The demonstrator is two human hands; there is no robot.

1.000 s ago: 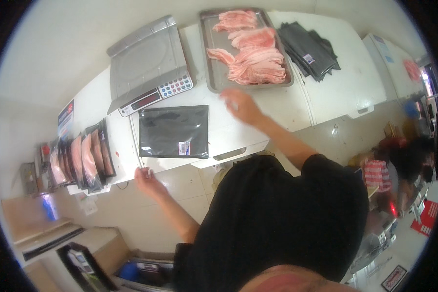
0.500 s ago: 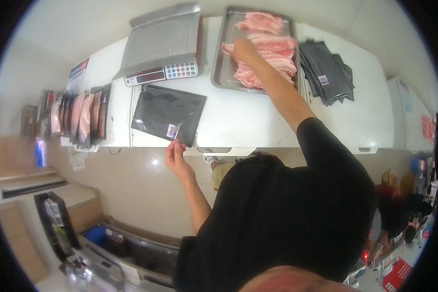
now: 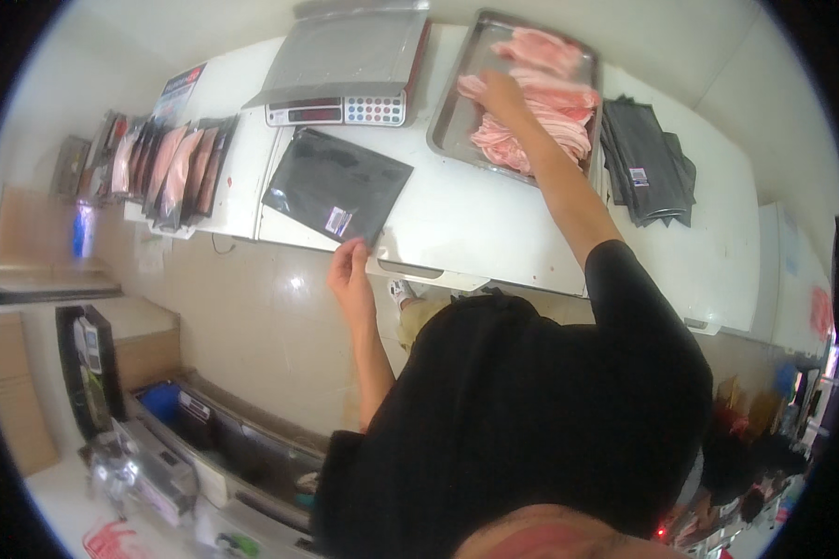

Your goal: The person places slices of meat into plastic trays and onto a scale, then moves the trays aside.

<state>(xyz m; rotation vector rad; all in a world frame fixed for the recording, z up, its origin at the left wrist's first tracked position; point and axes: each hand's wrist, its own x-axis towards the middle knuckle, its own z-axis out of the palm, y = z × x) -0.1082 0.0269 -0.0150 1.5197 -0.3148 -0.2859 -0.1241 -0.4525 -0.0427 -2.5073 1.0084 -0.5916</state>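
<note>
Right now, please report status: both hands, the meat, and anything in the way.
Left hand: at near corner of dark bag before scale. Right hand: on sliced meat in metal tray, grip hidden. No obstruction seen at either hand.

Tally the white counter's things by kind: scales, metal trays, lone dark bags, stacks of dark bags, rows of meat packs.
Scale: 1
Metal tray: 1
Lone dark bag: 1
Stack of dark bags: 1
Row of meat packs: 1
Total: 5
</note>
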